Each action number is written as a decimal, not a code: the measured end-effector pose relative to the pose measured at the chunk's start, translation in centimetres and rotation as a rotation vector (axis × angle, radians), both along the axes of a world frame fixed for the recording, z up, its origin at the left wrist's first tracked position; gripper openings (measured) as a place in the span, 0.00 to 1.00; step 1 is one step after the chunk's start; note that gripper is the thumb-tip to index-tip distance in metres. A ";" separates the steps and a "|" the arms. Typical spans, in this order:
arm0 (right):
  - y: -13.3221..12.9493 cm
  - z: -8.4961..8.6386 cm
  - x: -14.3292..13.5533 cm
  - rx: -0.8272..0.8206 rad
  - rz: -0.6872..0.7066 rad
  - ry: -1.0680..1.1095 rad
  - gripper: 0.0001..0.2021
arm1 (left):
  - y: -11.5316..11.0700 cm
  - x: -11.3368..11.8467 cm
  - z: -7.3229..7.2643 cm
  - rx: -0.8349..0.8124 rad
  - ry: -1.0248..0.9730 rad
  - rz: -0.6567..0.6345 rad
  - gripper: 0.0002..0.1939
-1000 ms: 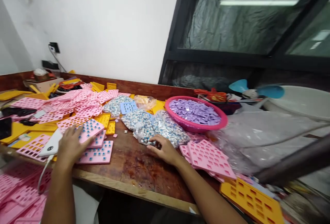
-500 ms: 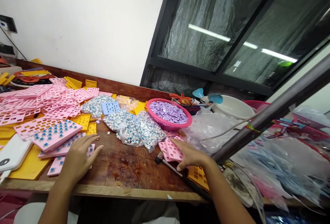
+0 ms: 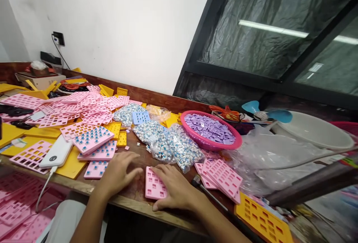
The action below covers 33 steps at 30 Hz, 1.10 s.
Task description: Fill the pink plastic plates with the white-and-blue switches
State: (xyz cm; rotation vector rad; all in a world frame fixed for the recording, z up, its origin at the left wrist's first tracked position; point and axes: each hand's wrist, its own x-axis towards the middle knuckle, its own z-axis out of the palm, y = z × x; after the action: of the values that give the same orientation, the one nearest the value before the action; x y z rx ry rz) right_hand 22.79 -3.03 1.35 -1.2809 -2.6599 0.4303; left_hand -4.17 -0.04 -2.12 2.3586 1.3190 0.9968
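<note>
In the head view, my right hand (image 3: 179,187) grips a pink plate with square holes (image 3: 153,184) near the table's front edge. Its fingers lie over the far right part and the thumb is at the near edge. My left hand (image 3: 119,174), fingers apart and holding nothing, rests just left of that plate. Left of this hand are stacked pink plates set with small blue pieces (image 3: 93,138); the hand hides part of the lowest one. More pink holed plates (image 3: 223,177) lie in a small pile beyond my right hand, beside a long black-handled tool (image 3: 215,200).
Clear bags of small blue-and-white pieces (image 3: 156,138) lie mid-table. Behind them stands a pink basket (image 3: 183,131) of purple pieces. A white power bank (image 3: 60,150) with a cable, heaped pink plates (image 3: 84,105) and yellow plates fill the left. A grey pole (image 3: 302,185) slants across the right.
My right hand has moved left from the right-hand pile with a pink plate, bringing it to the table's front middle. My left hand stays open, and the view has turned left.
</note>
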 end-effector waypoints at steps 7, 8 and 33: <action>7.5 0.3 -3.5 0.116 0.020 0.069 0.13 | -1.3 1.5 -0.6 -0.116 0.106 -0.137 0.45; 8.5 0.1 -3.8 0.139 -0.020 0.034 0.14 | -1.2 1.6 -0.7 -0.122 0.113 -0.132 0.45; 8.1 -4.8 -1.7 0.233 -0.121 0.206 0.13 | 13.8 5.2 3.3 -0.373 0.602 0.209 0.19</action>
State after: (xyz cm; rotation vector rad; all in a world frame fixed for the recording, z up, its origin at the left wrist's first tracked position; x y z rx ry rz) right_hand 21.07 5.07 -3.47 -1.2439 -2.3673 0.2140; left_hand 1.05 13.80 1.17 2.3284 1.7944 0.0344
